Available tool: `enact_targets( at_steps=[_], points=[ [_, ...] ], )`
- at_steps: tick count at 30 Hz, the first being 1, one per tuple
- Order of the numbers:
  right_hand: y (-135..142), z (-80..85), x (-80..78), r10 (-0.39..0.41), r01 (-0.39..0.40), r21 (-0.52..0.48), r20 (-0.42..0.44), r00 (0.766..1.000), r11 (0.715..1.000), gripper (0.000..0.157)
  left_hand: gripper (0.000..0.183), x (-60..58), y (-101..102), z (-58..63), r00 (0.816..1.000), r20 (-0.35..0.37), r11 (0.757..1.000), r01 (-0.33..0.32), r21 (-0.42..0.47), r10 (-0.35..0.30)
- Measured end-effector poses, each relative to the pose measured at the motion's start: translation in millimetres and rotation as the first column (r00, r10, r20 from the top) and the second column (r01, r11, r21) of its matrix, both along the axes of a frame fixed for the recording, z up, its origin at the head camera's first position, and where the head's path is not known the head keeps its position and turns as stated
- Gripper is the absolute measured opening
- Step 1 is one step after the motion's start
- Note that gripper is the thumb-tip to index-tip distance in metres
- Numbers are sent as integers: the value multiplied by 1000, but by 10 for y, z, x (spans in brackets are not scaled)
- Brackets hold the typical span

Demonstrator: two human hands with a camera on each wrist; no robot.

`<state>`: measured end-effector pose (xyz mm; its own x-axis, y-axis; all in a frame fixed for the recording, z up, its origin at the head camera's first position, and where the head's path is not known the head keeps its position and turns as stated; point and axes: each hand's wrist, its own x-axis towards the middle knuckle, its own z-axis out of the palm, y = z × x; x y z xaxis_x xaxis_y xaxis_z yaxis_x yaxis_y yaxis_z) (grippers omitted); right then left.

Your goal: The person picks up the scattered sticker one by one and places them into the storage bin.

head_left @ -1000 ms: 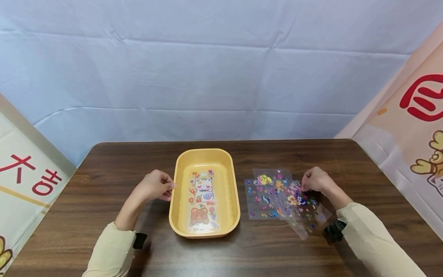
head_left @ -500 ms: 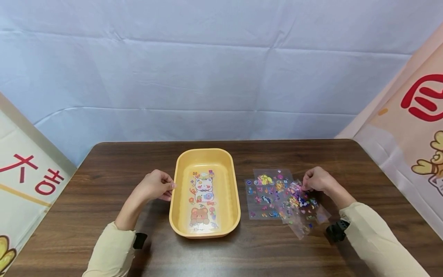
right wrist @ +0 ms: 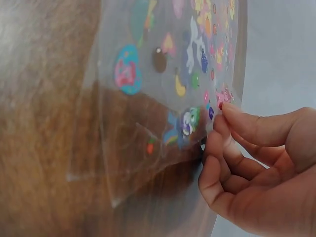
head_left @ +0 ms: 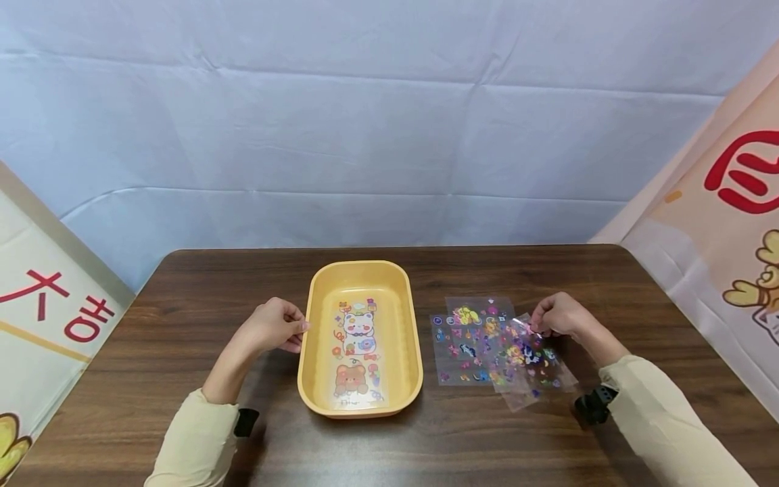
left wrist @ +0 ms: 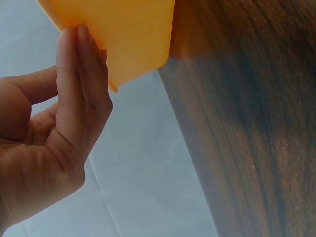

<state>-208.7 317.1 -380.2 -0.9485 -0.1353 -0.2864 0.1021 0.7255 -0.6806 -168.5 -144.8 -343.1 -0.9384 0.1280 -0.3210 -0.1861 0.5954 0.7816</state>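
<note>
A yellow plastic tray [head_left: 412,338] stands on the table, and a clear sticker sheet [head_left: 359,358] with a white bear and a brown bear lies inside it. My left hand [head_left: 274,326] pinches the tray's left rim between thumb and fingers; in the left wrist view those fingers [left wrist: 69,94] lie along the outer wall. To the right of the tray several transparent sticker sheets [head_left: 453,352] overlap on the table. My right hand [head_left: 560,316] pinches the edge of the top sticker sheet [right wrist: 163,98], thumb against forefinger, and the sheet's near corner looks slightly raised.
The brown wooden table [head_left: 487,446] reaches back to a pale cloth backdrop [head_left: 365,135]. Printed banners [head_left: 49,304] hang at the left and right sides. A black wrist camera [head_left: 595,404] sits on the right wrist, close to the tabletop.
The top sticker sheet has shifted and turned a little under my right hand, its near corner drawing back from the table's front. My left hand and the tray hold still.
</note>
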Motion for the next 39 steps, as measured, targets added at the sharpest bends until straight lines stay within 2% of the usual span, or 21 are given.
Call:
enact_targets(
  at_steps=[10,25,39],
  points=[
    [12,13,-23,-14,14,-16,30,999,1000,11,13,-14,4,9,1000,2,1000,2,-5,-2],
    [-9,52,-47,-14,16,-73,24,1000,997,10,14,-21,7,0,1000,-4,1000,2,-2,-2],
    [-46,161,-79,8,-4,-157,26,1000,988,12,14,-7,8,2,1000,-8,1000,8,5,-8]
  ],
)
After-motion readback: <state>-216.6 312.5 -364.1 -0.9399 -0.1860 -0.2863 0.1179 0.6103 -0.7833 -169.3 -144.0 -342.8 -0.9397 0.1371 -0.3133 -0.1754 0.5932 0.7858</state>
